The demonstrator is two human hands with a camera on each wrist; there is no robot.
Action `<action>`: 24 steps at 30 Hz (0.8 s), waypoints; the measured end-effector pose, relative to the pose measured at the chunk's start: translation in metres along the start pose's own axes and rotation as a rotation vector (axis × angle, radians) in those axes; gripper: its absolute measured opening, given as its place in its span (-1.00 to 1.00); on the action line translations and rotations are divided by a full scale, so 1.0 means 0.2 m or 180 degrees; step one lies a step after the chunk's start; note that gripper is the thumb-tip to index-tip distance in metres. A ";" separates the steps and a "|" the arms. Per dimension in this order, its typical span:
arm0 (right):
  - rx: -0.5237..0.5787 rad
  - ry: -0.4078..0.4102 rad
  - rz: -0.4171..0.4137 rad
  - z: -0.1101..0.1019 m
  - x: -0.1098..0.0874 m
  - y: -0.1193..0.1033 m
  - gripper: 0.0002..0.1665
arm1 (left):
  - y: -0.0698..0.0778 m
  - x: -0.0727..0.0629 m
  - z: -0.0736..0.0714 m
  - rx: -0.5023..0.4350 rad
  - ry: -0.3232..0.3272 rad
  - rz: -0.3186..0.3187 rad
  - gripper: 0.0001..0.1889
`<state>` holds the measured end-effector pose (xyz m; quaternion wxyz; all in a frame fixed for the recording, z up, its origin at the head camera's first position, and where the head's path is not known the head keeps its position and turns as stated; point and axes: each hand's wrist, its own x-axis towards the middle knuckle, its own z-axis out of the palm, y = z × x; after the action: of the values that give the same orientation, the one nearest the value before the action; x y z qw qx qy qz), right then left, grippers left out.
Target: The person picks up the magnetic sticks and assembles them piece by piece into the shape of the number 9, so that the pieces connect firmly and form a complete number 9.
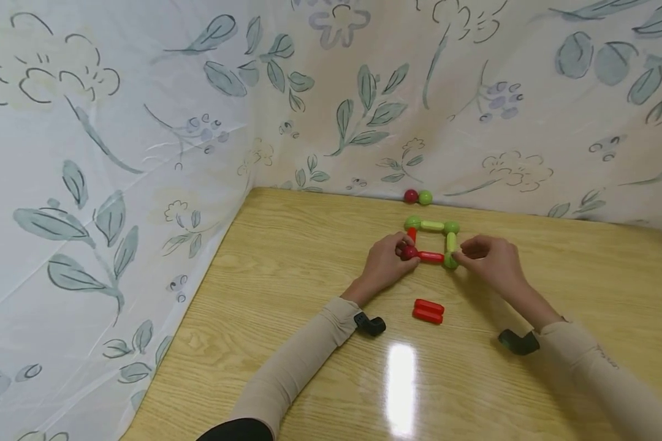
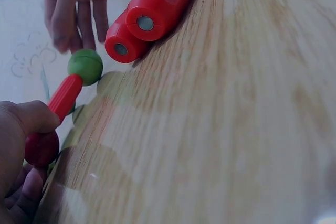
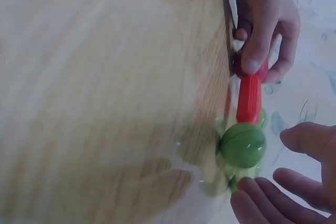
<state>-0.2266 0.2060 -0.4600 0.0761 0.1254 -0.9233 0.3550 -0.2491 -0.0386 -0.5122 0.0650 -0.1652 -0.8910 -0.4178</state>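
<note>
A square frame (image 1: 432, 256) of rods and balls is laid on the table (image 1: 287, 269). Its near-left dark red ball (image 1: 410, 252) is pinched between the left hand's (image 1: 387, 262) thumb and fingers. The right hand (image 1: 493, 263) is held at the near-right green ball (image 1: 450, 261), thumb and fingers apart; contact cannot be confirmed.

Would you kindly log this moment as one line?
left hand: holds red corner ball; right hand: beside green corner ball; two red rods: loose, adjacent
</note>
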 end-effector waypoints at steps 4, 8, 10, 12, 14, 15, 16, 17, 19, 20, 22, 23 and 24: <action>-0.0033 0.0074 -0.0284 0.01 -0.07 -0.04 -0.71 | -0.01 0.01 0.01 0.0006 0.0002 -0.0033 -0.70; 0.0037 -0.0026 -0.0516 0.02 -0.12 -0.07 -0.76 | -0.01 0.01 0.01 0.0013 0.0004 -0.0004 -0.70; 0.0120 -0.0189 -0.0579 0.03 -0.15 -0.09 -0.76 | -0.01 0.01 0.01 0.0010 0.0005 0.0013 -0.70; 0.0227 -0.0413 -0.0609 0.04 -0.17 -0.11 -0.74 | -0.01 0.01 0.01 0.0013 -0.0001 0.0019 -0.70; 0.0289 -0.0650 -0.0627 0.06 -0.18 -0.13 -0.73 | -0.01 0.01 0.01 0.0016 0.0000 0.0016 -0.70; 0.0294 -0.0755 -0.0642 0.08 -0.19 -0.14 -0.74 | -0.01 0.01 0.01 0.0014 0.0001 0.0012 -0.70; 0.0286 -0.0860 -0.0656 0.09 -0.20 -0.15 -0.74 | -0.01 0.01 0.01 0.0013 0.0002 0.0008 -0.70; 0.0276 -0.0952 -0.0666 0.10 -0.20 -0.15 -0.75 | -0.01 0.01 0.01 0.0012 0.0004 0.0003 -0.70; 0.0239 -0.1111 -0.0701 0.12 -0.21 -0.16 -0.76 | -0.01 0.02 0.01 0.0008 0.0007 -0.0003 -0.69; 0.0220 -0.1174 -0.0708 0.13 -0.21 -0.17 -0.78 | -0.01 0.02 0.01 0.0006 0.0005 -0.0007 -0.69; 0.0181 -0.1248 -0.0740 0.14 -0.21 -0.17 -0.80 | -0.01 0.02 0.01 0.0006 -0.0007 -0.0016 -0.69; 0.0174 -0.1271 -0.0756 0.14 -0.20 -0.17 -0.81 | -0.01 0.02 0.01 0.0001 -0.0013 -0.0021 -0.69; 0.0151 -0.1280 -0.0772 0.15 -0.20 -0.17 -0.82 | -0.01 0.02 0.01 0.0003 -0.0017 -0.0026 -0.69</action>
<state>-0.1796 0.1683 -0.4689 -0.0702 0.3054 -0.8895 0.3327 -0.2539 -0.0382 -0.5137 0.0610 -0.1627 -0.8920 -0.4172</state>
